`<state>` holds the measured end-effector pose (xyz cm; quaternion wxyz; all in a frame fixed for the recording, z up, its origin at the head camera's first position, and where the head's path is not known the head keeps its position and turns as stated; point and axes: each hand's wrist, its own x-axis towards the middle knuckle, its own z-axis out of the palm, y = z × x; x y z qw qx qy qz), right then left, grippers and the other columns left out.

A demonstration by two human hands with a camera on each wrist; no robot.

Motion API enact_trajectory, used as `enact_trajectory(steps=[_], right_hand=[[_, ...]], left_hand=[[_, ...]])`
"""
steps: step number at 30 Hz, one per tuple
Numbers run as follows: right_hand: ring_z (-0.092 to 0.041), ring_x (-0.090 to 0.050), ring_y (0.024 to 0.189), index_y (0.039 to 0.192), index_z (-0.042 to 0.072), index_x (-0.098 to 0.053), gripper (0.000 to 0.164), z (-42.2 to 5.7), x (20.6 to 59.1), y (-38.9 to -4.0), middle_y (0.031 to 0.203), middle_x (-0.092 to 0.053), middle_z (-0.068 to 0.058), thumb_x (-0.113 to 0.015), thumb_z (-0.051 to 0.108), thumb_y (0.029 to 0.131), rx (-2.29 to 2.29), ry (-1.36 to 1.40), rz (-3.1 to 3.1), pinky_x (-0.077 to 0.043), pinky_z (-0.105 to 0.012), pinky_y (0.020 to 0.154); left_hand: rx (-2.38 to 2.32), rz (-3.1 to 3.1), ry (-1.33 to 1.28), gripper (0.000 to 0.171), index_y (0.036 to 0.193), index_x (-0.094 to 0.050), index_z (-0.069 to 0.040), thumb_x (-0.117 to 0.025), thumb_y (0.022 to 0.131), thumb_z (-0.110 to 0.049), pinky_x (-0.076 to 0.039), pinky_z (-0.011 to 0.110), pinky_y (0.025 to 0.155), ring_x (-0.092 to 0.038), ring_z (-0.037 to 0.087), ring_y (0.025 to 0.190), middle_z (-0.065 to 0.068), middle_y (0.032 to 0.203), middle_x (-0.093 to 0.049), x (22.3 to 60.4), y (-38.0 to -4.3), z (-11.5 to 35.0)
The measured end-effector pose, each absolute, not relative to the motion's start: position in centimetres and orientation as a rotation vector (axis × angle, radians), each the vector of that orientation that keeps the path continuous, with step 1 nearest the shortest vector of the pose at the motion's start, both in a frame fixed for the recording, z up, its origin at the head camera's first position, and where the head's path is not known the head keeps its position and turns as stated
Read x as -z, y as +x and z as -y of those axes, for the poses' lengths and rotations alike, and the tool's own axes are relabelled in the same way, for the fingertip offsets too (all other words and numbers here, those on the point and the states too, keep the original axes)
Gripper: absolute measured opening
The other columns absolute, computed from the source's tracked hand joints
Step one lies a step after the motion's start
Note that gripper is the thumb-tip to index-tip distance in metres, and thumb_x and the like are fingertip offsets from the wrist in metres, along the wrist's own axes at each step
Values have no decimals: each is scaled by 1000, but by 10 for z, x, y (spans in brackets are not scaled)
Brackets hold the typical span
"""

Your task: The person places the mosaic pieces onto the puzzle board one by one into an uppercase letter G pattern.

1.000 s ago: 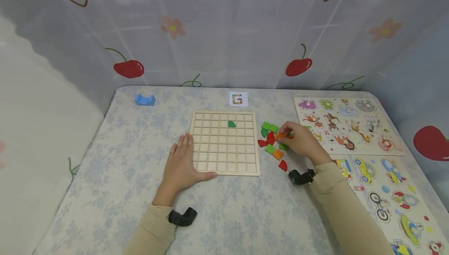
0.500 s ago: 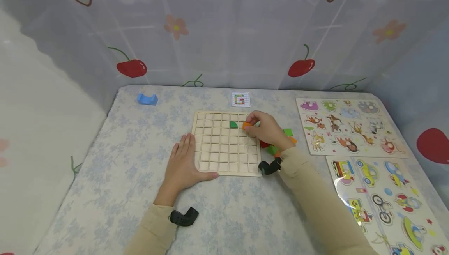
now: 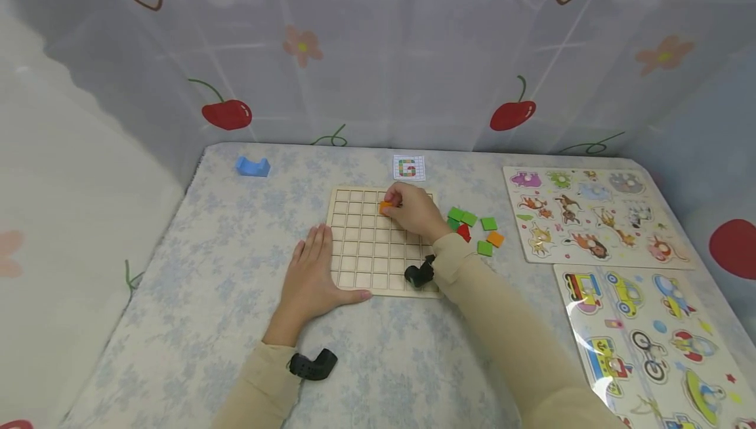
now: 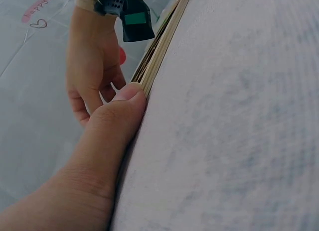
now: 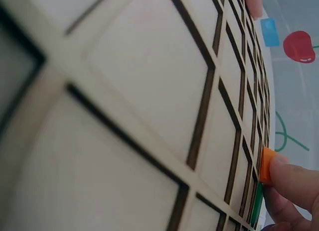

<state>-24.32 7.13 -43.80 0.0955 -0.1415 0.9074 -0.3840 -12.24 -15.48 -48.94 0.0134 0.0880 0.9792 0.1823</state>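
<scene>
- Pale backdrop [image 3: 366,42] printed with cherries, flowers and hearts, standing behind everything.
- Surface [image 3: 212,271] under a blue-patterned cloth.
- Vehicle puzzle board [image 3: 632,317], lying at the right, near side.
- Animal puzzle board [image 3: 546,191], just beyond it.
- Wooden grid board [image 3: 363,248], flat in the middle, its cells partly hidden by the right arm.
- Left hand [image 3: 310,285], fingers straight and close together along the board's left edge, thumb spread out against the near edge.
- Right hand [image 3: 416,211], reaching over the board's upper part, thumb and fingers pinching an orange tile.
- Card [image 3: 409,168] with a coloured "G", beyond the board.
- Blue block [image 3: 252,166], far left.
- Loose pieces right of the board: green squares [image 3: 489,224], an orange square [image 3: 495,239], red pieces [image 3: 464,233].
- Orange tile [image 5: 266,165], at the second row; whether it is seated cannot be told.
- Green piece [image 5: 257,206], on the board just beside that tile.
</scene>
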Motion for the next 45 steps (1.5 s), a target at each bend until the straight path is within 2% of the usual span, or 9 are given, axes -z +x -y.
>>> enact_trajectory(steps=[9,16,21,28,32,37,40,45], right_hand=[[-22,-56,94,109,13,-69,16,-66,439,-244,107,-60,-6,-67,23,96,978,-460,-2784,-50,-37,83],[-21,-59,87,117,14,-73,24,-74,433,-236,114,-57,-3,-67,23,96,770,-526,-2802,-51,-34,73],[-24,-59,96,122,14,-69,27,-97,422,-229,117,-59,-5,-65,21,97,773,-527,-2789,-51,-39,80],[-26,-59,82,133,11,-62,37,-154,418,-218,118,-60,-12,-65,20,97,746,-366,-2818,-48,-37,68],[-29,-61,90,137,6,-58,44,-184,421,-215,119,-60,-17,-66,20,96,647,-294,-2843,-52,-41,74],[-33,-60,100,130,2,-63,40,-204,425,-211,115,-60,-19,-67,20,94,565,-230,-2869,-53,-49,83],[-33,-59,102,124,1,-66,36,-209,427,-209,114,-59,-18,-67,20,94,577,-203,-2870,-52,-51,88],[-33,-59,106,124,2,-64,37,-213,432,-209,116,-58,-16,-67,24,95,654,-160,-2843,-51,-51,91]], left_hand=[[-571,-3041,277,150,160,-2,-4,-50,55,-101,-9,50,126,-2,27,157,13,168,-4,488,-122,154],[-584,-3039,269,151,160,-2,-4,-50,55,-101,-9,50,126,-2,28,157,13,168,-4,488,-122,153],[-595,-3039,267,150,160,-2,-5,-51,55,-100,-8,49,126,-1,27,157,12,168,-4,489,-122,153],[-580,-3040,265,150,160,-1,-6,-49,55,-101,-8,49,126,0,27,157,11,168,-2,490,-121,155],[-574,-3040,261,150,160,0,-6,-48,55,-102,-8,49,126,0,26,157,11,168,-2,491,-121,156],[-577,-3038,262,150,160,0,-6,-49,55,-101,-8,50,126,1,27,157,11,168,-2,490,-122,156],[-578,-3037,263,150,160,0,-6,-49,55,-101,-8,50,126,1,26,157,11,168,-2,490,-122,156],[-590,-3034,268,150,160,-1,-6,-50,55,-100,-8,50,126,0,27,157,11,168,-3,489,-122,155]])
